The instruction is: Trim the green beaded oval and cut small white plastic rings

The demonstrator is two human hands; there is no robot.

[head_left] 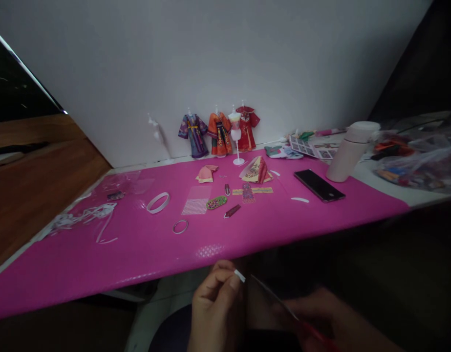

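In front of the table edge, my left hand (218, 300) pinches a small white strip (240, 275) between thumb and forefinger. To its right, my right hand (328, 313), blurred and dark, is closed around red-handled scissors (278, 299). The blades point up and left toward the strip, apart from it. On the pink tabletop (137, 259) beyond lie a metal ring (180, 226), a white tape roll (158, 203), a green patterned oval piece (216, 203), small dark red pieces (232, 211) and a pink cloth piece (206, 173).
Small robes (193, 134) hang on stands along the wall beside a white mannequin (235, 132). A phone (318, 185) and a bottle (348, 154) are at the right, near plastic bags (419, 161). Tangled white strips (82, 215) lie at the left.
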